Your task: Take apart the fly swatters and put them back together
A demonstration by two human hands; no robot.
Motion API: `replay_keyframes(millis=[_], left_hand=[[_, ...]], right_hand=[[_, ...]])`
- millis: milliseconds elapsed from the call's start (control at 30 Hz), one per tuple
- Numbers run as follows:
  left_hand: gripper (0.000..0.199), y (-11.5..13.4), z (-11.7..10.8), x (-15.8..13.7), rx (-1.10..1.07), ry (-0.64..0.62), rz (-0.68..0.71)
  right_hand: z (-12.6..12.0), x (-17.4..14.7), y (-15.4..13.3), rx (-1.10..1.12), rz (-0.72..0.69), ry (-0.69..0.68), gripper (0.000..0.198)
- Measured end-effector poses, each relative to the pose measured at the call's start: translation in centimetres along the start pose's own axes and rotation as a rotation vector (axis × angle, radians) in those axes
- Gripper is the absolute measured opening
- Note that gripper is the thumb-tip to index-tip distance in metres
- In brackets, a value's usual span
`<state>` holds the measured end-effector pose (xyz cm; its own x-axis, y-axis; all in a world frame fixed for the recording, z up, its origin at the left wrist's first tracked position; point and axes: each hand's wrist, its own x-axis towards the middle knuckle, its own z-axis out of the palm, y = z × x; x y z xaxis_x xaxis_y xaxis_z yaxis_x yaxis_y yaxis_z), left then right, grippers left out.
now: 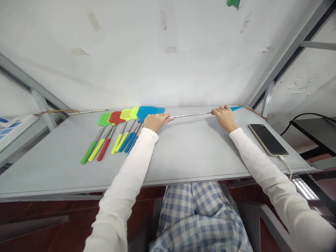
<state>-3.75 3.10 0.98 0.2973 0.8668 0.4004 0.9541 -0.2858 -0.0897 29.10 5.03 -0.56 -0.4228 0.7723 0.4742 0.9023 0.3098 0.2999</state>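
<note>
A fly swatter is stretched level above the grey table between my two hands, its thin metal rod [193, 114] showing in the gap. My left hand [155, 121] is closed around its left end; the handle is hidden inside the fingers. At the other end my right hand [225, 118] grips the rod close to the blue swatter head [237, 108], which sticks out past the fingers, seen nearly edge-on. Left of my left hand lies a row of fly swatters: a green one [105, 119], a red one [116, 117], yellow ones [126, 114] and several blue ones [147, 112], partly overlapping.
A phone [268, 140] with a white cable [286, 163] plugged in lies at the table's right. The white wall [168, 77] rises behind the table [194, 154]. Grey metal frame bars [269, 94] stand on both sides. Thin wires [252, 110] run along the back edge.
</note>
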Motion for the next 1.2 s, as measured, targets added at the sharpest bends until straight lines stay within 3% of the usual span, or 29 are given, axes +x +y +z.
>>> replay_keyframes(millis=[133, 367, 467, 600, 767, 867, 1033, 1200], left_hand=[[0.051, 0.4, 0.4, -0.3, -0.013, -0.022, -0.004], [0.055, 4.0, 1.0, -0.2, -0.009, -0.035, 0.085], [0.056, 3.8, 0.9, 0.0, -0.023, -0.010, 0.076], [0.055, 2.4, 0.7, 0.2, -0.050, 0.015, 0.060], [0.057, 0.4, 0.8, -0.2, -0.012, -0.003, 0.004], [0.057, -0.5, 1.1, -0.4, 0.003, 0.009, 0.004], [0.055, -0.5, 1.4, -0.4, -0.027, 0.000, 0.034], [0.052, 0.3, 1.3, -0.4, -0.026, -0.030, 0.023]], right_hand=[[-0.5, -0.2, -0.4, -0.006, -0.008, 0.063, 0.029], [-1.7, 0.3, -4.4, 0.051, -0.108, 0.022, 0.030], [-1.9, 0.2, -4.8, 0.058, -0.124, 0.055, 0.034], [-1.7, 0.1, -4.4, 0.036, -0.124, 0.110, 0.031], [-1.3, -0.2, -2.0, 0.067, 0.047, 0.175, 0.025], [-0.8, -0.4, -0.3, 0.128, -0.001, 0.120, 0.019], [-0.3, -0.7, 0.1, 0.181, -0.035, 0.009, 0.026], [-1.1, -0.7, -0.3, 0.167, -0.020, 0.041, 0.032]])
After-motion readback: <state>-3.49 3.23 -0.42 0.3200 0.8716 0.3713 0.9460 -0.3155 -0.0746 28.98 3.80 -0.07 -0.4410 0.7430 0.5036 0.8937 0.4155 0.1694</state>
